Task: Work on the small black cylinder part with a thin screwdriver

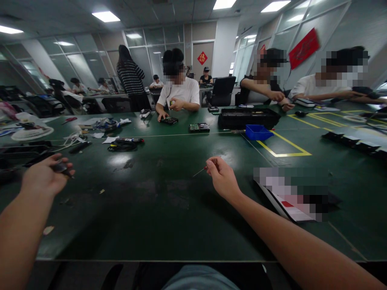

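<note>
My right hand (222, 177) is closed around a small screwdriver (199, 172). Its thin metal shaft points left, and a bit of red shows where it meets my fingers. My left hand (44, 175), off to the left above the table, has its fingers curled round a small dark object (62, 168) with a narrow tip; blur hides its kind. Both hands are over the green tabletop (169, 225), well apart. To the right of my right forearm lies a partly pixelated item (290, 201) with a white edge and a red patch.
A blue tray (258, 132) stands beside a long black case (249, 117). A hard drive (199, 127) lies mid-table, with a coiled black cable (123, 144) to the left. A co-worker (178, 92) across the table handles another drive (169, 120). Yellow tape (292, 154) marks the right side.
</note>
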Demonstrator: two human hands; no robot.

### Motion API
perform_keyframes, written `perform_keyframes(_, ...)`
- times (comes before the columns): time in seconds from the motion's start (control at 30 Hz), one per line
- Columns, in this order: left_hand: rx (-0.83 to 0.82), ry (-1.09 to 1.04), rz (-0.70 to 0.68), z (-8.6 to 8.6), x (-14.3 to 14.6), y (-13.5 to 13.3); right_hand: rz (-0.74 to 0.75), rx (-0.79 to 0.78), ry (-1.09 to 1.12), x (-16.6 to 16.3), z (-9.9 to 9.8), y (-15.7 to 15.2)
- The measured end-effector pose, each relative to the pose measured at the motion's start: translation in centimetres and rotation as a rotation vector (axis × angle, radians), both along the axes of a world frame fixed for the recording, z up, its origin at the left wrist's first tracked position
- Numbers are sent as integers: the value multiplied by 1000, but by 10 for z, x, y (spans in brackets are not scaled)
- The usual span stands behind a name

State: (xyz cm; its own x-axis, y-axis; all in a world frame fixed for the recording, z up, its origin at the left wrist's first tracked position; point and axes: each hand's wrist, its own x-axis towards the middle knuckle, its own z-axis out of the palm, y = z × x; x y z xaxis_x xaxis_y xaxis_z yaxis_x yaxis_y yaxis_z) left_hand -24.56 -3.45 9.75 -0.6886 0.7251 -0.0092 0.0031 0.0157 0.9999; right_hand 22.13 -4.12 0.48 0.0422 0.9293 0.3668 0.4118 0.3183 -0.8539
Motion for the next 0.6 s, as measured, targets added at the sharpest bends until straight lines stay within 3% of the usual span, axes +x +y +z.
perform_keyframes(0.07,34,-108,-13,-1,24,7,-1,-1,0,0,0,0)
perform_keyframes(0.33,134,-260,-403,-8,138,24,1,3,8,0,1,-1)
perform_keyframes(0.6,138,-169,-818,-18,242,8,-20,14,-17,2,4,-2)
